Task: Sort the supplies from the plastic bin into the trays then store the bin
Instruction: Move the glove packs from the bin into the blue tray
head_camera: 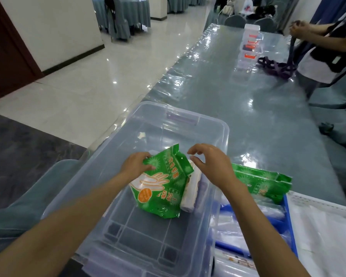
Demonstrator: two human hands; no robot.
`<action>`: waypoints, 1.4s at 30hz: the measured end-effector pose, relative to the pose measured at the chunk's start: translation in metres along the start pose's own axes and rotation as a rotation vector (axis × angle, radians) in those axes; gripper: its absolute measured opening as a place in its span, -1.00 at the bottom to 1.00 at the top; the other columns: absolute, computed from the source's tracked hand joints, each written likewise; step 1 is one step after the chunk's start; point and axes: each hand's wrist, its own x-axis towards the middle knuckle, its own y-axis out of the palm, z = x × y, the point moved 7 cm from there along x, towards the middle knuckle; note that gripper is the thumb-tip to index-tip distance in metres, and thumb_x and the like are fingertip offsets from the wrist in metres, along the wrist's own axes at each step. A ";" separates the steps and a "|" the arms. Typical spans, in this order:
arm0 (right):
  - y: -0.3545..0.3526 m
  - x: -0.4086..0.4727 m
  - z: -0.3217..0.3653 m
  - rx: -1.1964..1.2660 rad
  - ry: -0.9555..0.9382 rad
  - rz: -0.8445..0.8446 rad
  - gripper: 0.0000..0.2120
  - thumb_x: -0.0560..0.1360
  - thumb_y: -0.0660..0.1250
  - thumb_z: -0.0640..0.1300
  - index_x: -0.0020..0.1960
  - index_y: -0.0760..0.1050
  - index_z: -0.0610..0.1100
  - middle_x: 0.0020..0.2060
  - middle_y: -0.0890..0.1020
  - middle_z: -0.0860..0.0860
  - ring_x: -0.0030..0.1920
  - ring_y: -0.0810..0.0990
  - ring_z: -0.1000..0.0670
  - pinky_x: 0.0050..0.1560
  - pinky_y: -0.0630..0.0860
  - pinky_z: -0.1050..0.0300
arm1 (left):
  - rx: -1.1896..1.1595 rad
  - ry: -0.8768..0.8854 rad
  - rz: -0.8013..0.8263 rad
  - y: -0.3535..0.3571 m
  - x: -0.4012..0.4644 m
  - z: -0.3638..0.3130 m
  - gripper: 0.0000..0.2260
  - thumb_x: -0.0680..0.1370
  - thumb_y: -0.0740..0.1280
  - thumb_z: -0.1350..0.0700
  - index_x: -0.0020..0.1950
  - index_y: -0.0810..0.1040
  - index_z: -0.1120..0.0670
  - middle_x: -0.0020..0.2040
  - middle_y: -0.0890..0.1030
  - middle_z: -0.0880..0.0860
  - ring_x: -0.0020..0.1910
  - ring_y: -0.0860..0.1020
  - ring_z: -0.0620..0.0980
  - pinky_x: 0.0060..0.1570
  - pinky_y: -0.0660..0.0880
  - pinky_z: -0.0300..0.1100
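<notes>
A clear plastic bin [212, 124] sits at the table's near left corner. Inside it, my left hand [135, 164] grips the upper left edge of a green pack of disposable gloves [164, 186], tilted up off the bin floor. A white roll [190, 193] lies against the pack's right side. My right hand [212, 162] hovers open just above the roll, fingers curled and apart. To the right, a blue tray [289, 222] holds clear bags, and another green glove pack [262, 182] rests at its far end. A white tray [328, 204] stands further right.
The long table [248, 92] has a glossy plastic cover. At its far end stand stacked clear boxes [250, 47] and a purple strap [276, 65]. Another person [326, 48] stands at the right edge. A covered chair [38, 196] is at my left.
</notes>
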 end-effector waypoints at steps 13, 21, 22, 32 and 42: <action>-0.040 -0.005 0.000 -0.044 -0.088 -0.017 -0.86 0.58 0.25 -0.08 0.08 0.56 0.00 0.05 0.63 0.08 0.10 0.56 0.00 -0.03 0.52 0.04 | 0.029 0.103 -0.425 -0.133 -0.032 -0.106 -0.70 0.43 0.47 -0.03 0.11 0.63 0.04 0.08 0.66 0.05 0.04 0.59 0.06 0.03 0.48 -0.08; -0.099 -0.015 -0.030 -0.103 -0.089 -0.120 -0.85 0.57 0.26 -0.07 0.08 0.57 0.05 0.05 0.63 0.11 0.10 0.57 -0.01 -0.05 0.50 0.06 | -0.044 0.281 -0.573 -0.156 -0.038 -0.204 -0.75 0.45 0.44 -0.05 0.08 0.61 -0.02 -0.01 0.66 -0.03 -0.08 0.59 0.00 -0.02 0.53 -0.05; -0.106 -0.018 -0.036 -0.116 -0.088 -0.131 -0.85 0.57 0.26 -0.06 0.08 0.57 0.06 0.04 0.63 0.11 0.10 0.57 -0.01 -0.06 0.50 0.06 | -0.065 0.310 -0.590 -0.157 -0.039 -0.219 -0.76 0.45 0.44 -0.03 0.08 0.61 0.00 -0.02 0.66 -0.03 -0.09 0.58 -0.02 -0.04 0.52 -0.08; -0.146 -0.076 -0.124 -0.158 0.034 -0.178 -0.87 0.57 0.26 -0.08 0.03 0.58 0.06 -0.02 0.64 0.11 0.03 0.60 -0.01 -0.12 0.53 0.04 | -0.198 0.463 -0.527 -0.102 -0.034 -0.337 -0.80 0.45 0.45 0.00 0.04 0.61 0.01 -0.09 0.64 -0.09 -0.14 0.54 -0.13 -0.12 0.41 -0.25; -0.143 -0.129 -0.232 -0.133 0.223 -0.072 -0.84 0.59 0.24 -0.03 0.06 0.59 0.04 0.02 0.63 0.11 0.03 0.58 0.03 -0.08 0.50 0.11 | -0.142 0.439 -0.422 0.002 -0.020 -0.397 -0.79 0.45 0.46 0.01 0.07 0.60 -0.04 -0.04 0.64 -0.08 -0.03 0.59 0.00 -0.01 0.53 -0.03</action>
